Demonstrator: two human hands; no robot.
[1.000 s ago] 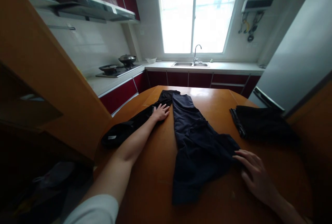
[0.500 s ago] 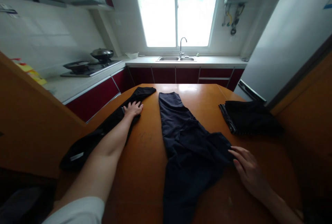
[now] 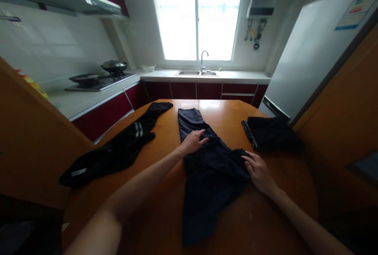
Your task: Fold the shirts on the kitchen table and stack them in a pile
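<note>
Dark navy trousers (image 3: pixel 203 180) lie spread and wrinkled on the wooden table in front of me. Over their upper part is my left hand (image 3: pixel 193 141), its thumb and fingers apart; I cannot tell whether it touches the cloth. At the right edge of the trousers, my right hand (image 3: pixel 260 170) has a bit of the fabric between thumb and fingertips. A black garment (image 3: pixel 118 152) with pale stripes and a white label lies to the left. A folded black garment (image 3: pixel 273 133) sits at the right.
The round-ended wooden table (image 3: pixel 159 156) fills the foreground. Beyond it are a counter with a sink (image 3: pixel 196 73), a stove with a lidded wok (image 3: pixel 113 66) at left, and a fridge (image 3: pixel 319 50) at right. Wooden panels (image 3: pixel 32 141) flank the table.
My left hand has left the black garment and moved right, over the navy trousers, uncovering pale stripes. My right hand stays at the trousers' edge. The view has shifted slightly.
</note>
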